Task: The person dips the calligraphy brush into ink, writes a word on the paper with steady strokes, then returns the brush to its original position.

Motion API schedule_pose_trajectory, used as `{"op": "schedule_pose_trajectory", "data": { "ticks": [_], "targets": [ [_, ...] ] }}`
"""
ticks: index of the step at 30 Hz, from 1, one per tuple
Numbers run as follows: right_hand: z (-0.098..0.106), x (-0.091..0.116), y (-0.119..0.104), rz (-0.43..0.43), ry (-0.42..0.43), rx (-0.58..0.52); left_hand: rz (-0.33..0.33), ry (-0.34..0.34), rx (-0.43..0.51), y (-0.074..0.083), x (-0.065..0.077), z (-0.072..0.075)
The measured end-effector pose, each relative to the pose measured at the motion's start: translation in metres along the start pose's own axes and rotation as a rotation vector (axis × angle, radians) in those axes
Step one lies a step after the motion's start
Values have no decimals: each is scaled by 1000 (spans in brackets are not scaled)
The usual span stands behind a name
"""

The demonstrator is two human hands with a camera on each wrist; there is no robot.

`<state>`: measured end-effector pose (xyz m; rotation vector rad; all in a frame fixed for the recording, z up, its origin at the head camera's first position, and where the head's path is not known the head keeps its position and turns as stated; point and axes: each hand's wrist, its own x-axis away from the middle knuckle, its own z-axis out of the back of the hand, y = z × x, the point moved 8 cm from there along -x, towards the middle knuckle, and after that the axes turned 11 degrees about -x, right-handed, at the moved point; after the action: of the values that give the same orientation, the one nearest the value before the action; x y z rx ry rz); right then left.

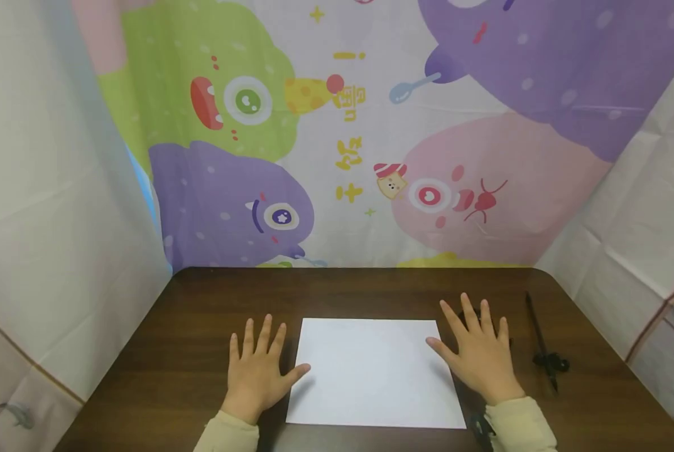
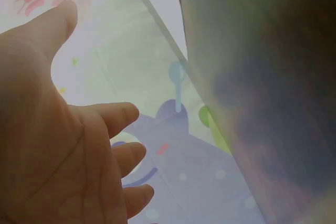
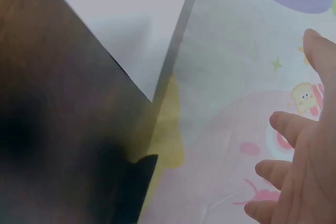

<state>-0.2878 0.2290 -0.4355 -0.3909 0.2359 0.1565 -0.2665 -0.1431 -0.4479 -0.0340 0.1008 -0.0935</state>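
A blank white sheet of paper (image 1: 375, 376) lies on the dark wooden table. My left hand (image 1: 259, 378) is held palm down at the sheet's left edge, fingers spread, its thumb overlapping the paper in the head view. On the other side my right hand (image 1: 482, 359) is spread the same way, with the thumb over the right edge. Both wrist views show bare palms with nothing in the left hand (image 2: 58, 135) or the right hand (image 3: 310, 156). Part of a dark object (image 1: 470, 315) shows between the right fingers, mostly hidden.
Right of my right hand lies a thin dark pen-like stick (image 1: 536, 323) with a small black piece (image 1: 553, 362) at its lower part. Another dark item (image 1: 480, 425) sits by the right sleeve (image 1: 520, 424). A cartoon-printed curtain (image 1: 353, 238) hangs behind the table (image 1: 201, 301).
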Motion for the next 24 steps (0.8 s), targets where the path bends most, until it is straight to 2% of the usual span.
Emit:
{"op": "schedule_pose_trajectory", "data": {
  "ticks": [4,10,18,24],
  "targets": [
    [9,0,1,8,14,-12,-8,30,0,3,1,4],
    [29,-3,1,28,47,-36,-57,76,-8,9,4,7],
    [69,-5,8,51,113,-59,-86,87,1,12,10,13],
    [101,-7,25,23,166,-141,-104,69,20,12,16,15]
  ]
}}
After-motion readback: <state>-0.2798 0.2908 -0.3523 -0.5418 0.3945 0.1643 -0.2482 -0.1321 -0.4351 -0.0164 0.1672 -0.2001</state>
